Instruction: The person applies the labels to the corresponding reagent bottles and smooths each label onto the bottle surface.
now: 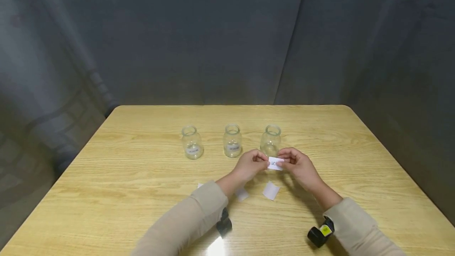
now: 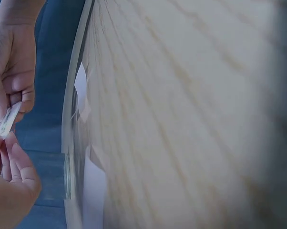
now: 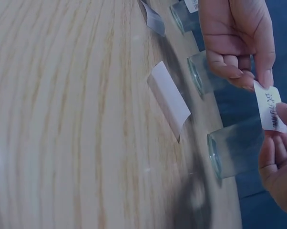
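Between my two hands is a small white label [image 1: 275, 163] with dark handwriting on it. My left hand [image 1: 250, 164] pinches its left edge, and my right hand [image 1: 299, 168] pinches its right edge between thumb and fingers. In the right wrist view the label [image 3: 268, 109] shows its written face. Just behind the hands stands a glass jar [image 1: 271, 139] with no label seen on it. A middle glass jar [image 1: 232, 141] and a left glass jar [image 1: 192, 142] each bear a white written label low on the front.
Pieces of white paper lie on the wooden table [image 1: 142, 177]: one curled paper [image 1: 271, 191] below the hands, another paper [image 1: 242, 194] partly behind the left forearm. A dark curtain [image 1: 199, 38] hangs behind the table. Black devices are strapped at both wrists.
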A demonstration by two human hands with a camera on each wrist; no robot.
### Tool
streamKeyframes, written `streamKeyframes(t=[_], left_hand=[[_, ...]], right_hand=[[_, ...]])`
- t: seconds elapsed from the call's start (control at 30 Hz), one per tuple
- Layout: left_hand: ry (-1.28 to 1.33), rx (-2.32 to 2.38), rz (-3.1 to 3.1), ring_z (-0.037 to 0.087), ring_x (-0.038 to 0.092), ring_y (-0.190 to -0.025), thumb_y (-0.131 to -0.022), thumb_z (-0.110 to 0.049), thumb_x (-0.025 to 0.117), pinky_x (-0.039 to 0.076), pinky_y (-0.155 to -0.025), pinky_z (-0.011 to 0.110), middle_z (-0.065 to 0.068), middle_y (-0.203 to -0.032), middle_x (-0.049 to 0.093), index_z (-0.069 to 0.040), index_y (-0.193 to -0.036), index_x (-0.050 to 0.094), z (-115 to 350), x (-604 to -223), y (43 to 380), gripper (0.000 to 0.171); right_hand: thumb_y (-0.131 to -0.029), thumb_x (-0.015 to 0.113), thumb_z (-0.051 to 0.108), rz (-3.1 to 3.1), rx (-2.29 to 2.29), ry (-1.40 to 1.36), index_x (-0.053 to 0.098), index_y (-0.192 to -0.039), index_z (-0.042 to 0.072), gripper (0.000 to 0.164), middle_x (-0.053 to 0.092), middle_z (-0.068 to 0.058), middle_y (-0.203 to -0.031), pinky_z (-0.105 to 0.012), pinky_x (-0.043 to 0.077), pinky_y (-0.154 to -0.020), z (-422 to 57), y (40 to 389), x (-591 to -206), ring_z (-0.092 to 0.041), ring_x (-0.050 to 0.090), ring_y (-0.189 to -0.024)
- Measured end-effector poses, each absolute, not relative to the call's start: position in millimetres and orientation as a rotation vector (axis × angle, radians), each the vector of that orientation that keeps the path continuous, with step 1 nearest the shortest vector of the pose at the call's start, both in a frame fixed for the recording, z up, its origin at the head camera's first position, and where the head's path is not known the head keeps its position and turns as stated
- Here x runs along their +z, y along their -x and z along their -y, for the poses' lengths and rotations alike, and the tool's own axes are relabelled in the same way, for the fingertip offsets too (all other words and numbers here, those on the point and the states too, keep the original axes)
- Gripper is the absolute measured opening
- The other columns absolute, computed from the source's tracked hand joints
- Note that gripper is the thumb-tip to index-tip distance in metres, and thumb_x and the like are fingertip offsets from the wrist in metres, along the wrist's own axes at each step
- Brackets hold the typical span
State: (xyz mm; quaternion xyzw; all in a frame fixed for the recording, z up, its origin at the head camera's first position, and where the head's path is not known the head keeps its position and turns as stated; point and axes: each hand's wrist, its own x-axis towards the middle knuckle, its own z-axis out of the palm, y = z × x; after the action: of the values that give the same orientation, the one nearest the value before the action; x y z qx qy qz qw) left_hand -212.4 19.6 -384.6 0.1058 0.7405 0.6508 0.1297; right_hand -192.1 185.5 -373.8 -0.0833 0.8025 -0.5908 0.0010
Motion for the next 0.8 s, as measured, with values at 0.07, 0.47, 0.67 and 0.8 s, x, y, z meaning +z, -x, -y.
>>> streamKeyframes(t=[0.07,0.47,0.67,0.8], left_hand=[[-0.284,1.903,-2.174,0.021,0.056,-0.069,-0.078,-0.002,0.06,0.049,-0.063,0.03,0.003,-0.071,0.055,0.0,-0.084,0.056,-20,-386,215,0.007],[-0.163,1.869,-2.308,0.014,0.051,-0.058,-0.076,-0.003,0.061,0.041,-0.047,0.018,0.001,-0.066,0.054,-0.002,-0.08,0.056,-29,-391,226,0.006],[-0.136,1.776,-2.422,0.009,0.045,-0.051,-0.076,-0.003,0.061,0.038,-0.041,0.016,0.0,-0.064,0.052,-0.003,-0.077,0.056,-33,-390,232,0.006],[-0.154,1.738,-2.516,0.008,0.043,-0.052,-0.076,-0.002,0.062,0.037,-0.043,0.015,0.0,-0.063,0.049,-0.006,-0.072,0.053,-35,-388,235,0.011]], right_hand=[[-0.079,0.058,0.0,-2.489,-1.884,0.192,0.047,-0.103,-0.011,0.029,0.054,-0.013,-0.087,-0.022,0.047,-0.064,-186,194,-376,-0.011,0.052,-0.074],[-0.08,0.058,0.006,-2.478,-1.996,0.098,0.05,-0.086,-0.007,0.016,0.053,-0.003,-0.072,-0.025,0.049,-0.059,-185,208,-390,-0.008,0.052,-0.064],[-0.081,0.056,0.0,-2.568,-1.924,0.03,0.05,-0.085,-0.011,0.013,0.054,-0.006,-0.069,-0.022,0.049,-0.056,-180,214,-388,-0.01,0.053,-0.062],[-0.082,0.055,0.002,-2.645,-1.829,0.05,0.051,-0.087,-0.01,0.013,0.055,-0.008,-0.072,-0.022,0.047,-0.056,-181,218,-388,-0.015,0.052,-0.065]])
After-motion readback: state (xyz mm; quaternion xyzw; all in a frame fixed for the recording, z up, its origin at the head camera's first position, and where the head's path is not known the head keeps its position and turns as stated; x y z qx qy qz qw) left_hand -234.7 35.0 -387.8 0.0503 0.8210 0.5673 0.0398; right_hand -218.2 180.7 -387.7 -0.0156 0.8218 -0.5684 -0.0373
